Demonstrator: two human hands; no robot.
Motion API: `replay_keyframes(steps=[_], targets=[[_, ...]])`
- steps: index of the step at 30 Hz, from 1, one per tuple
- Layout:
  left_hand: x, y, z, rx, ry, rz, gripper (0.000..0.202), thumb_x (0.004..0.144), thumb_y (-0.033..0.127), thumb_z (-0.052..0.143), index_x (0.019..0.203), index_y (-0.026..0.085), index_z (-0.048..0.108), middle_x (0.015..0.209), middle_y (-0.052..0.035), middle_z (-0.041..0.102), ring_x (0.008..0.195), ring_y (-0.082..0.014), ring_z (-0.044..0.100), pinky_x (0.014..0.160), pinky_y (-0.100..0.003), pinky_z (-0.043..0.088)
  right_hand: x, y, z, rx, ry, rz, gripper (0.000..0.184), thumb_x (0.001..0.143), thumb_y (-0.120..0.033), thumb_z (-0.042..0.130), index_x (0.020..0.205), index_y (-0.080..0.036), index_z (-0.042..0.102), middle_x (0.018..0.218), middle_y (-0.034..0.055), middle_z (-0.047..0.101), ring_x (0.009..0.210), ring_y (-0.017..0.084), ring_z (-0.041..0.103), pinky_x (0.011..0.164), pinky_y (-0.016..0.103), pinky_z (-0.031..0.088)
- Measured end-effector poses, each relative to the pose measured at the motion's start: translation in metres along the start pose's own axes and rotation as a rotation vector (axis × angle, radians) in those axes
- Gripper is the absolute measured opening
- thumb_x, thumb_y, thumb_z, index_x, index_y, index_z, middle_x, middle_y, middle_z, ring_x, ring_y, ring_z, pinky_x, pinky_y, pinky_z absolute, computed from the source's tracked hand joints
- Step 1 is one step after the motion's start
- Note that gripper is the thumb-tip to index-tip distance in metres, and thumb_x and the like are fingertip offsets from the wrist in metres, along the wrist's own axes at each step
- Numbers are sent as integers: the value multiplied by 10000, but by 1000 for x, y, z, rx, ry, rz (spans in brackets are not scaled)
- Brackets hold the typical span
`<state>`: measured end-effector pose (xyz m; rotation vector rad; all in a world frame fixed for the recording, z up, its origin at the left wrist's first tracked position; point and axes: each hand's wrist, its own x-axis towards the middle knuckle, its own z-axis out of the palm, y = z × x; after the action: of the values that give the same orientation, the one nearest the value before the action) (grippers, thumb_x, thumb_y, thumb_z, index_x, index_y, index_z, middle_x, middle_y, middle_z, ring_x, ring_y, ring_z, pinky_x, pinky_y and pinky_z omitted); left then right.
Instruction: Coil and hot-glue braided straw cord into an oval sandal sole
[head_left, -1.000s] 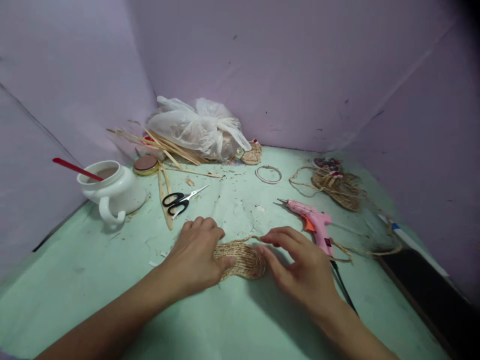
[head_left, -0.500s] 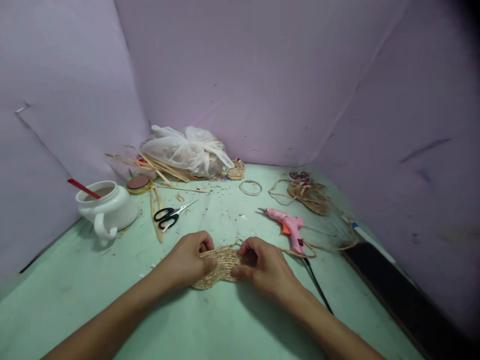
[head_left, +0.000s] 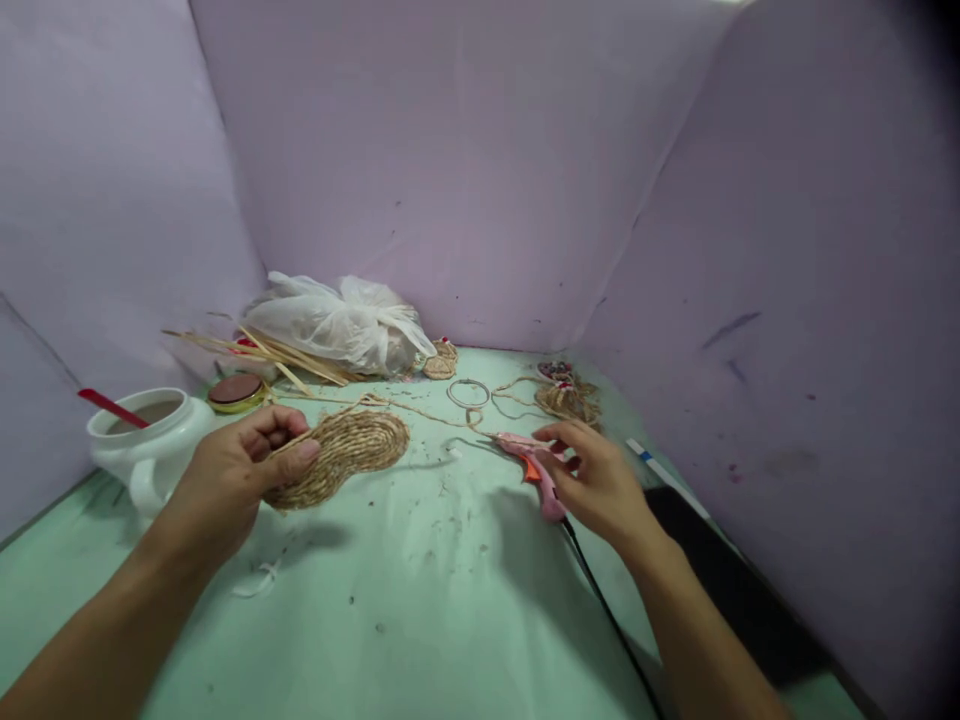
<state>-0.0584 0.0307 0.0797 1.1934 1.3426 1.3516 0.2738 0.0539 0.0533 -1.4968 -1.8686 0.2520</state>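
Note:
My left hand (head_left: 251,470) pinches a woven sole-shaped piece (head_left: 356,455) of coiled straw rope between thumb and fingers at its left end. The piece is tilted and held above the table. From its upper edge a loose strand of the rope (head_left: 427,411) runs right toward the wire ring and the glue gun's tip. My right hand (head_left: 592,470) has its fingers closed round the upper body of a pink glue gun (head_left: 551,495) with an orange trigger. The gun's nozzle points left, and its black cord trails down toward the front.
At left stands a white pot (head_left: 169,430) with a red stick, beside a round tin (head_left: 236,392). Behind are straw strips (head_left: 300,365) and a white plastic bag (head_left: 345,320). A wire ring (head_left: 469,393) and a rope bundle (head_left: 568,400) lie farther back; a dark slab (head_left: 720,570) lies right.
My right hand has let go of the woven piece and taken hold of the glue gun. My left hand has carried the piece up and left. The scissors are now out of sight.

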Motion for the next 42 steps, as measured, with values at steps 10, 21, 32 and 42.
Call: replay_keyframes(steps=[10, 21, 32, 42], targets=[[-6, 12, -8, -205, -4, 104, 347, 549, 294, 797, 721, 186, 516, 612, 55, 586, 529, -90, 522, 451, -166, 440, 26, 16, 13, -129, -86, 8, 262, 810, -251, 462, 981, -165, 641, 985, 88, 669, 766, 188, 621, 675, 306, 492], [-8, 21, -16, -411, -41, 128, 372, 502, 261, 835, 717, 198, 538, 613, 39, 599, 521, -120, 557, 460, -228, 509, 99, -33, 27, -286, -773, -75, 268, 885, -297, 531, 1117, -166, 556, 1145, 69, 572, 933, 203, 593, 767, 390, 509], [-11, -5, 8, -439, -245, -112, 311, 624, 285, 763, 772, 205, 501, 668, 14, 603, 582, -147, 580, 489, -215, 455, 197, -94, -66, -317, 166, -131, 265, 941, -236, 352, 1125, -151, 524, 1250, 105, 506, 1163, 241, 463, 954, 402, 389], [-14, -36, 37, -415, -371, -258, 363, 577, 335, 782, 723, 176, 490, 649, 0, 611, 550, -125, 550, 497, -209, 387, 156, -58, -20, -152, -114, -219, 438, 605, -18, 574, 999, -188, 666, 1195, 79, 619, 1073, 273, 567, 919, 347, 416]])
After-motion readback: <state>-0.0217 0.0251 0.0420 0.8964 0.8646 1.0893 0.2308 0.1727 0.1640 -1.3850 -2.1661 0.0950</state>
